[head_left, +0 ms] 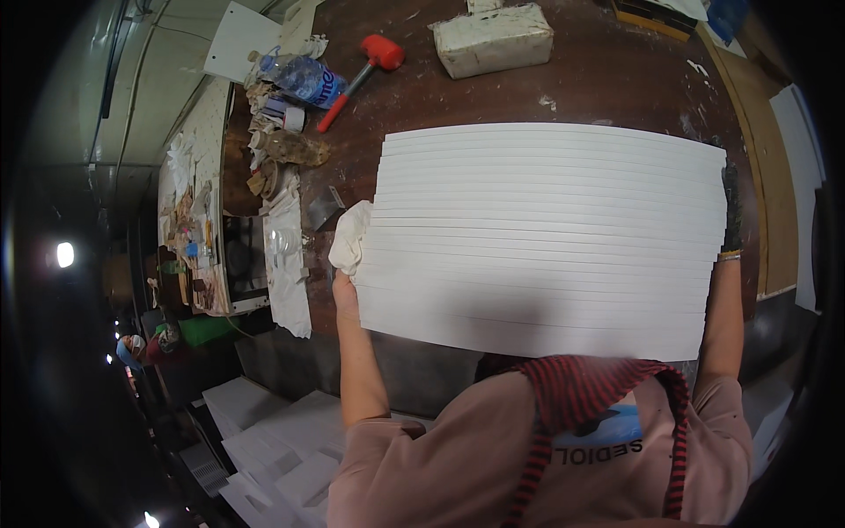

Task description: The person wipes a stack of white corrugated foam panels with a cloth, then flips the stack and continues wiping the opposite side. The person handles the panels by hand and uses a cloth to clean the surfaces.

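A wide stack of white sheets (546,229), its edges fanned into many narrow steps, lies between my two hands above the brown worktable. At its left edge is my left hand (349,238), covered by a white cloth or glove and gripping the side of the stack. My right hand (732,211), in a dark covering, holds the opposite edge; a band circles that wrist. Most fingers on both sides are hidden by the sheets or their coverings.
A red-headed mallet (381,53) and a clear plastic bottle (304,79) lie at the far left of the table (396,101). Farther back sits a whitish wrapped block (493,40). A metal piece (325,209) is near my left hand. White boards (282,440) are stacked below left.
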The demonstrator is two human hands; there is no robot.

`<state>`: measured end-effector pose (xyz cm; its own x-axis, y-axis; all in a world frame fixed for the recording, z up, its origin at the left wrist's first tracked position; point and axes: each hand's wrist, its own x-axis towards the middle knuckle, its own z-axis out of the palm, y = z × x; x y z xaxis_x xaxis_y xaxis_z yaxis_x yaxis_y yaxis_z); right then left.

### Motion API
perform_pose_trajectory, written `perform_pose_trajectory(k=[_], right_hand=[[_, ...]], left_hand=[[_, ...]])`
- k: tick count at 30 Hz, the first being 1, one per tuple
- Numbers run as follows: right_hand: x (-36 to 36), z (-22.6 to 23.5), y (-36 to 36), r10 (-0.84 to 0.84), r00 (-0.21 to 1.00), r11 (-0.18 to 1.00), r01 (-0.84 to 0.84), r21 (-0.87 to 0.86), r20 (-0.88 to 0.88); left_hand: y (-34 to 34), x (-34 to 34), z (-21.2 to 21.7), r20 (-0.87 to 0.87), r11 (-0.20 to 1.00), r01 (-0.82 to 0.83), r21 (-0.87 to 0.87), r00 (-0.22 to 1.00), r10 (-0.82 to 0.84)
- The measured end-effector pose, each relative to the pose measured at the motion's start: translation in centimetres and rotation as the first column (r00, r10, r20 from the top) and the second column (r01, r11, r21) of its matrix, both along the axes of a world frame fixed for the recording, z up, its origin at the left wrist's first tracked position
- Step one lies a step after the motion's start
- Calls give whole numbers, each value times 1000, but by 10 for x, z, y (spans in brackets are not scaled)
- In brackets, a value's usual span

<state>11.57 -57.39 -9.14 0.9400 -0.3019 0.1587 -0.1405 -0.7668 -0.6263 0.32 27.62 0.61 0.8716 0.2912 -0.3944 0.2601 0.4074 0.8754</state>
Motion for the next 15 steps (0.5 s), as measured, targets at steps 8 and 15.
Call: perform_pose_trajectory(k=[8, 15], right_hand=[[4, -26, -22, -14, 986, 857, -73, -510, -165], [8, -11, -8, 132, 988, 989, -136, 55, 77]], left_hand=[[-60, 6, -6, 61, 993, -94, -74, 993, 98], [-30, 107, 21, 51, 974, -5, -227, 999, 17]])
